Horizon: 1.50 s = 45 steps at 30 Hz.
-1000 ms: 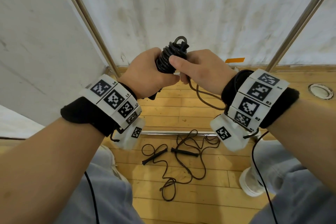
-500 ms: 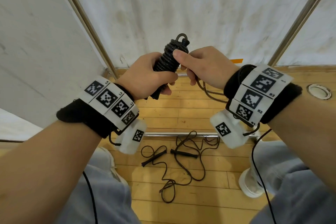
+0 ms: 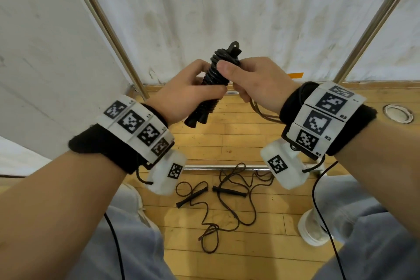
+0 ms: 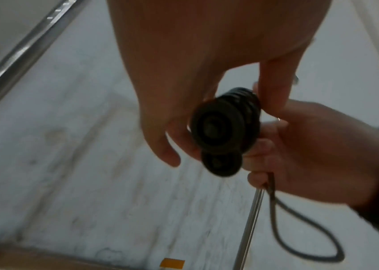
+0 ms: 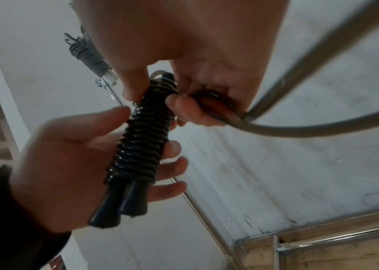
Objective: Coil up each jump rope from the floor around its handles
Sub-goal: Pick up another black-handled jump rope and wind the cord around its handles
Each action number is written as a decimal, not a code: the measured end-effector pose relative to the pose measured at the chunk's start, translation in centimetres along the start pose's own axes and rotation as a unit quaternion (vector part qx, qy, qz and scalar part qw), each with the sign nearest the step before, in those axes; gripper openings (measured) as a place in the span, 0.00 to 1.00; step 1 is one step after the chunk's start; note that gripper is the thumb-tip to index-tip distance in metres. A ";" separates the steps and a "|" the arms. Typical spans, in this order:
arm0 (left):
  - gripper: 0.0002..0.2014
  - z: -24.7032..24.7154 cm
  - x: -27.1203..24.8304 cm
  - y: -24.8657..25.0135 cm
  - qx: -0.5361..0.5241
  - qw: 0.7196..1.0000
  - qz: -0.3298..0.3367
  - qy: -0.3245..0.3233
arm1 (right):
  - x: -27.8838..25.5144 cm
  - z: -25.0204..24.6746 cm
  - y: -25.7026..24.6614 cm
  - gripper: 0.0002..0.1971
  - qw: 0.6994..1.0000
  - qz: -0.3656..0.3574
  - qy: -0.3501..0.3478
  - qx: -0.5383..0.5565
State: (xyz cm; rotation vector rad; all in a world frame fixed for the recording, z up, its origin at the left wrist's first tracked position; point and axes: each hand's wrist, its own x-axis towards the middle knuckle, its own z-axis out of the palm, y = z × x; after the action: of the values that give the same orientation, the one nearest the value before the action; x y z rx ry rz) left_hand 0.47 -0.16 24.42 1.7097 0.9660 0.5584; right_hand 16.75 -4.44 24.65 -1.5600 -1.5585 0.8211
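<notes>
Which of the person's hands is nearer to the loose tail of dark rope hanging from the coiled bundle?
Right. The right hand pinches the loose tail of dark rope where it leaves the coiled black jump rope bundle; the left hand grips the bundle's middle, off the tail.

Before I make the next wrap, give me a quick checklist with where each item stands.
1. Left hand grips the bundle: ok.
2. Both handles side by side inside the coils: ok.
3. Right hand holds the loose tail at the bundle's top: ok.
4. Coils tight, without gaps: ok on the side shown.
5. Tail enough for another wrap: cannot tell, a loop hangs.
6. Second rope on the floor: not ok, uncoiled.
</notes>
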 end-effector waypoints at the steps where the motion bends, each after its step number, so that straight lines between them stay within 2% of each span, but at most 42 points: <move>1: 0.20 -0.3 -0.1 0.2 -0.051 0.998 -0.016 -0.015 | -0.1 -0.1 -0.1 0.23 1.000 -0.014 -0.002 0.011; 4: 0.24 -0.4 -0.5 0.5 -0.112 0.991 -0.044 -0.054 | -0.1 0.1 0.1 0.22 0.999 -0.020 -0.003 0.030; 5: 0.22 -0.2 -0.4 0.6 -0.094 0.993 -0.040 -0.055 | 0.0 0.2 0.3 0.23 1.000 -0.009 -0.001 0.030; 8: 0.07 0.2 -0.4 0.7 -0.004 1.000 0.008 -0.022 | 0.3 0.3 0.7 0.26 0.999 0.022 -0.008 0.029; 10: 0.04 0.3 -0.2 0.4 0.043 0.998 0.033 0.008 | 0.5 0.4 0.9 0.28 0.999 0.028 -0.020 0.012; 12: 0.06 0.4 0.0 -0.1 0.098 0.993 0.052 0.041 | 0.6 0.5 1.0 0.30 0.999 0.037 -0.030 -0.005; 15: 0.15 0.5 0.4 -0.8 0.195 0.974 0.068 0.092 | 0.7 0.7 1.0 0.29 0.998 0.057 -0.039 -0.001; 19: 0.26 1.0 0.7 -1.1 0.253 0.961 0.057 0.099 | 0.6 1.3 0.5 0.29 0.997 0.061 -0.032 -0.028; 21: 0.27 1.0 0.9 -0.9 0.241 0.966 0.049 0.084 | 0.6 1.3 0.4 0.27 0.997 0.043 -0.027 -0.049; 23: 0.26 0.8 0.7 -0.4 0.173 0.984 0.023 0.044 | 0.6 1.0 0.5 0.25 0.998 0.027 -0.017 -0.048; 26: 0.17 -0.1 0.2 0.0 0.054 0.998 -0.028 -0.005 | 0.4 0.5 0.8 0.29 0.999 0.010 0.016 -0.037; 27: 0.15 -0.3 0.0 0.1 0.034 0.999 -0.029 -0.010 | 0.4 0.5 0.9 0.30 0.999 0.003 0.027 -0.038; 29: 0.16 -0.5 -0.2 0.0 0.019 1.000 -0.015 -0.017 | 0.3 0.4 1.0 0.26 0.999 -0.007 0.034 -0.037; 33: 0.19 -0.3 -0.3 -0.2 0.058 0.997 0.022 0.036 | 0.2 0.8 0.7 0.18 0.999 0.005 0.014 -0.032; 36: 0.24 0.2 -0.3 -0.3 0.140 0.986 0.041 0.078 | 0.2 1.3 0.5 0.22 0.999 0.004 -0.001 -0.048; 39: 0.27 0.4 -0.3 -0.1 0.134 0.986 0.034 0.091 | 0.3 1.2 0.4 0.24 1.000 -0.002 -0.012 -0.018; 41: 0.27 0.0 -0.3 0.1 0.115 0.992 0.020 0.055 | 0.2 0.9 0.2 0.24 1.000 -0.014 -0.019 0.012; 43: 0.22 -0.6 -0.2 0.3 0.077 0.997 0.001 -0.006 | 0.2 0.6 0.3 0.24 0.999 -0.029 -0.025 0.024; 45: 0.16 -1.1 -0.4 0.5 0.021 0.999 -0.021 -0.036 | 0.1 0.6 0.5 0.20 0.999 -0.029 -0.032 0.021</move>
State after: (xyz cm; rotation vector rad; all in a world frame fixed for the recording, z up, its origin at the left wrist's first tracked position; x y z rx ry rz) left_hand -0.42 0.07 25.26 1.7303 0.9670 0.4493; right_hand 16.53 -4.31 23.90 -1.4644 -1.6149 0.8739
